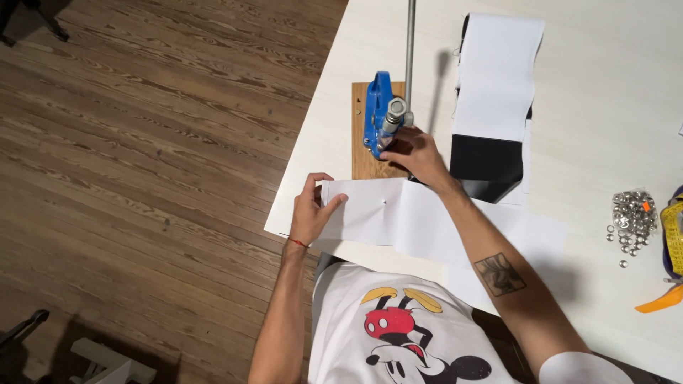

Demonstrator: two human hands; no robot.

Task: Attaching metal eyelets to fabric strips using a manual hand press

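Note:
A strip of white fabric with a small dark mark near its middle lies along the near edge of the white table. My left hand pinches the strip's left end at the table's corner. My right hand reaches to the blue hand press, fingers at the base of its metal head; whether it holds anything small is hidden. The press stands on a wooden board, and its long metal lever runs away from me.
White and black fabric pieces lie stacked right of the press. A pile of small silver metal snaps sits at the right, beside a yellow tape measure and an orange object. Wooden floor lies to the left, off the table's edge.

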